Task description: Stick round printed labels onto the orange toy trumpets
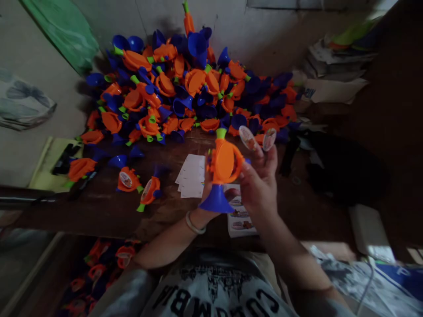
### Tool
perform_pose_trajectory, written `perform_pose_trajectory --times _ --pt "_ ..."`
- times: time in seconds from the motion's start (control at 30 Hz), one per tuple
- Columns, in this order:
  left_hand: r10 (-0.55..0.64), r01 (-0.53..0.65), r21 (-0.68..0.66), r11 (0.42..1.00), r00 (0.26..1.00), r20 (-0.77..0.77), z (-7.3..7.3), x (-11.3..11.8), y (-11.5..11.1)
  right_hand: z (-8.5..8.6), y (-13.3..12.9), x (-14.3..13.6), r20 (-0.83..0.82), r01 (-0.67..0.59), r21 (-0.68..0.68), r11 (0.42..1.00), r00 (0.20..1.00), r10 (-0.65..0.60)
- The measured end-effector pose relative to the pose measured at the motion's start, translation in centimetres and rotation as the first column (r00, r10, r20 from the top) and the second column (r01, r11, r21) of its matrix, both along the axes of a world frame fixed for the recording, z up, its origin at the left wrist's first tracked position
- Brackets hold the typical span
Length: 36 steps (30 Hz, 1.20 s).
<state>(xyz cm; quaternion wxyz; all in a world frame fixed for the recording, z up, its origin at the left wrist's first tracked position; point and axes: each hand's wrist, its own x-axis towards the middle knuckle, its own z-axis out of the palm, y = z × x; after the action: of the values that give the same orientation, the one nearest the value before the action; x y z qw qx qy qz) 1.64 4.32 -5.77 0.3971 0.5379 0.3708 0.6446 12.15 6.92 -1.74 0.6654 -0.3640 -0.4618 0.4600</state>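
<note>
An orange toy trumpet (225, 160) with a green mouthpiece and a blue bell is held upright over the table, bell down. My left hand (209, 187) grips it from behind, mostly hidden by the toy. At its right side, my right hand (262, 185) pinches the trumpet between thumb and fingers. Two oval stickers, one (247, 138) and another (269, 139), cling to the raised fingertips of that hand. Beneath the hands lies a stack of sticker sheets (242, 224). White paper sheets (192, 176) are spread just left of the trumpet.
A large heap of toy trumpets (194, 82) covers the table's back. Several trumpets, some with stickers (126, 179), lie at the left. More trumpets (97, 272) sit below the table's front edge. A black cloth (346, 167) is at the right, near stacked papers (333, 90).
</note>
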Motion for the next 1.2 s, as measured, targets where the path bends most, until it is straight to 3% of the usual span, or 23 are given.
perform_pose_trajectory --times 0.07,0.13,0.23,0.33,0.47,0.63,0.87,1.2 --pt "0.107 -0.117 0.083 0.99 0.987 0.117 0.8 -0.2 -0.3 -0.9 -1.9 -1.0 -0.013 -0.043 -0.046 0.998 0.999 0.043" --pt "0.145 -0.159 0.054 0.986 0.968 0.204 1.8 -0.9 -0.7 -1.6 -2.8 -1.2 0.003 -0.053 -0.053 0.997 0.999 0.053" --pt "0.155 -0.145 -0.056 0.988 0.946 0.283 2.7 -2.2 -0.9 -1.4 -2.9 0.2 0.06 0.13 -0.009 0.991 0.99 -0.129" --pt "0.075 -0.025 -0.152 0.988 0.939 0.336 2.8 -3.2 -1.1 0.3 -2.8 2.1 0.071 0.308 0.085 0.948 0.947 -0.314" --pt "-0.064 0.109 -0.124 0.986 0.944 0.323 2.6 -3.3 -1.9 2.2 -3.1 2.3 0.097 0.184 0.128 0.975 0.976 -0.197" --pt "-0.217 0.228 -0.026 0.973 0.951 0.219 2.9 -3.2 -3.1 2.3 -3.4 0.8 0.21 0.082 0.245 0.966 0.968 -0.136" --pt "-0.244 0.247 -0.001 0.969 0.958 0.148 4.0 -3.3 -3.2 2.9 -3.8 1.2 0.293 0.01 0.228 0.974 0.953 -0.079" --pt "-0.22 0.219 0.025 0.975 0.965 0.145 3.9 -2.9 -2.9 2.9 -3.7 1.2 0.254 0.002 0.228 0.974 0.965 -0.061"
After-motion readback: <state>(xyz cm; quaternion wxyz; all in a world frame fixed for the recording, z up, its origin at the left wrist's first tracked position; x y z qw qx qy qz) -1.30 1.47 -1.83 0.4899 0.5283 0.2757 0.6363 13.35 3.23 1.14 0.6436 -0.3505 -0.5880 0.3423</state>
